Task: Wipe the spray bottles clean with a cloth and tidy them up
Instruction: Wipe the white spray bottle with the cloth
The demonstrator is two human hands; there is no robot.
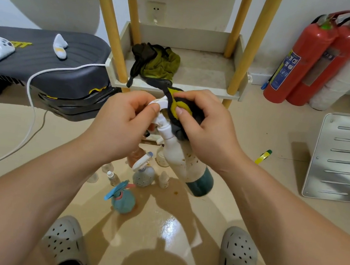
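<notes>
Two bare hands work on a white spray bottle [179, 156] with a dark green base, held tilted in mid-air above the floor [260, 134], its body speckled with brown spots. The left hand [123, 119] is closed around the white trigger head, fingertips pinching the nozzle end. The right hand [203, 120] is closed on a black-and-yellow cloth [179, 106], pressing it against the bottle's neck just beside the trigger. Below the hands, several more bottles stand or lie together on the glossy floor: a teal spray bottle [123, 199] with a blue trigger nearest the camera, a grey spotted spray bottle [143, 174] with a white trigger behind it, and a few small clear and white bottles close around them. A pair of grey perforated clogs [237, 259] frames the lower edge. Behind the hands stands a low shelf [207, 68] with yellow wooden posts, a dark green rag [157, 63] bunched on its tray. Two red fire extinguishers [311, 60] lean by the wall at right, a metal slotted panel [344, 159] lies near them, and a white game controller [0, 49] rests on a dark cushion at left.
</notes>
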